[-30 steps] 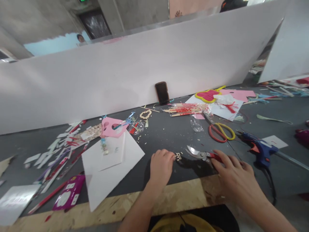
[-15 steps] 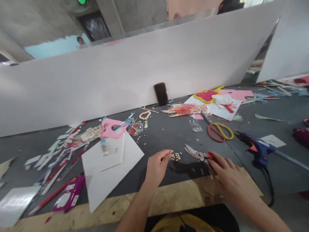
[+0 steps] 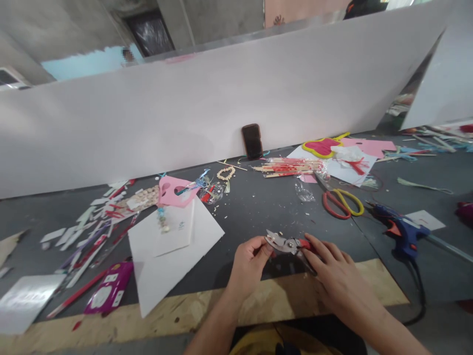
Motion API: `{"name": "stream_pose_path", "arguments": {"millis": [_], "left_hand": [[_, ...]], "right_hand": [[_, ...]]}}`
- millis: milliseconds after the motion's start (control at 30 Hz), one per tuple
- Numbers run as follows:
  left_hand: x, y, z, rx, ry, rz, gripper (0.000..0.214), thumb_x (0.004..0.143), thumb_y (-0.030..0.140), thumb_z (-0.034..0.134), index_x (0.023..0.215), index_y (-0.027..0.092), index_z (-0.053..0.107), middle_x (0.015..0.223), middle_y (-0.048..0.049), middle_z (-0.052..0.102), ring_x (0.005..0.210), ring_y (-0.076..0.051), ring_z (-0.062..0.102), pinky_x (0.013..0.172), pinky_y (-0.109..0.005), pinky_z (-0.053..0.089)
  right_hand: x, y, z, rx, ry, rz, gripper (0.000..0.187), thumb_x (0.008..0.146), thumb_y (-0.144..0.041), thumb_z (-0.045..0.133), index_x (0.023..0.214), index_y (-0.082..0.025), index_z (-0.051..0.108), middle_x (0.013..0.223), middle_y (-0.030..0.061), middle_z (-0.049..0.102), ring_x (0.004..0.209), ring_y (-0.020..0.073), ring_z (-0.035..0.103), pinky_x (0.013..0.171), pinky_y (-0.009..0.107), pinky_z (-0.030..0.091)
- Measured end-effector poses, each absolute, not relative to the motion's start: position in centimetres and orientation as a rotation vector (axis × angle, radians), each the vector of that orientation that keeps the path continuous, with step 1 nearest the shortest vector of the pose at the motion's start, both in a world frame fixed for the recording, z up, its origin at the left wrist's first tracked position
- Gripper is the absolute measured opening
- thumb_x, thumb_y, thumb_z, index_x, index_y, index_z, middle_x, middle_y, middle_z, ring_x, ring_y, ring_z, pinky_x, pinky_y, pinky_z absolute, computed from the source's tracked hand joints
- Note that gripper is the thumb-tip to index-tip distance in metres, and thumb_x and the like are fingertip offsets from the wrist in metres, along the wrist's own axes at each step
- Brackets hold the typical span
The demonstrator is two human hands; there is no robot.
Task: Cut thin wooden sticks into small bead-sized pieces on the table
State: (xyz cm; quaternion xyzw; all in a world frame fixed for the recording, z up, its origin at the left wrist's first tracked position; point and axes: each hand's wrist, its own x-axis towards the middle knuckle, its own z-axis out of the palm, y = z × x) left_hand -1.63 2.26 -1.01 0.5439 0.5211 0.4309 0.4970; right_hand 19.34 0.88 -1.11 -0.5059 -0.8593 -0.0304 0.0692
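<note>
The left hand's (image 3: 249, 261) fingers were drawn close together at the blade end of the pruning shears (image 3: 284, 244); whether they gripped anything could not be told. The right hand's (image 3: 332, 266) fingers curled round the red handles, presumably for leverage, so the shears sat between both hands, blades pointing left, near the front of the counter (image 3: 251, 209). Scissors (image 3: 335, 193) and a glue gun (image 3: 405, 241) lay to the right, apparently kept within reach. Farther off, a phone (image 3: 252, 141) leaned on the white partition (image 3: 185, 113), which seemed to prop it upright.
</note>
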Motion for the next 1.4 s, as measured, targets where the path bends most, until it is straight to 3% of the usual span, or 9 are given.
{"name": "stream_pose_path", "arguments": {"millis": [367,567,800,967,1400], "left_hand": [[-1.6,2.0,-0.4,1.301,1.244,1.033,0.025,0.086,0.029,0.054,0.079,0.014,0.072,0.07,-0.0035,0.069,0.068,-0.017,0.061,0.063,-0.023,0.045],[-1.6,2.0,-0.6,1.304,1.24,1.035,0.025,0.086,0.028,0.054,0.088,0.015,0.075,0.072,-0.0034,0.071,0.068,-0.017,0.062,0.064,-0.023,0.046],[-1.4,1.7,-0.8,1.307,1.342,0.983,0.024,0.085,0.027,0.054,0.084,0.013,0.073,0.069,-0.0039,0.071,0.067,-0.017,0.062,0.061,-0.023,0.046],[-1.0,1.7,-0.9,1.226,1.263,1.088,0.019,0.082,0.024,0.058,0.091,0.014,0.071,0.083,-0.0043,0.073,0.077,-0.018,0.064,0.07,-0.025,0.048],[-0.8,1.3,-0.6,1.369,1.397,1.103,0.026,0.086,0.029,0.054,0.073,0.014,0.071,0.064,-0.0011,0.067,0.062,-0.015,0.056,0.057,-0.021,0.041]], "right_hand": [[18.9,0.9,-1.0,-1.501,-2.593,-0.118,0.049,0.068,-0.001,0.045,0.112,-0.019,0.062,0.129,0.014,0.055,0.097,0.0276,0.056,0.073,0.041,0.051],[19.1,1.0,-1.7,-1.486,-2.572,0.071,0.039,0.073,-0.007,0.047,0.106,-0.019,0.062,0.115,0.0135,0.062,0.094,0.0266,0.057,0.073,0.04,0.049],[19.2,1.3,-2.2,-1.541,-2.597,0.127,0.047,0.065,-0.001,0.045,0.106,-0.017,0.062,0.107,0.0135,0.061,0.093,0.027,0.058,0.073,0.038,0.046],[19.1,1.0,-1.5,-1.591,-2.568,0.021,0.046,0.067,-0.003,0.046,0.107,-0.02,0.062,0.109,0.0123,0.061,0.094,0.0269,0.057,0.072,0.037,0.045],[18.9,0.8,-1.7,-1.455,-2.554,-0.05,0.046,0.07,-0.004,0.045,0.111,-0.016,0.06,0.132,0.016,0.051,0.103,0.0275,0.054,0.08,0.043,0.048]]}}
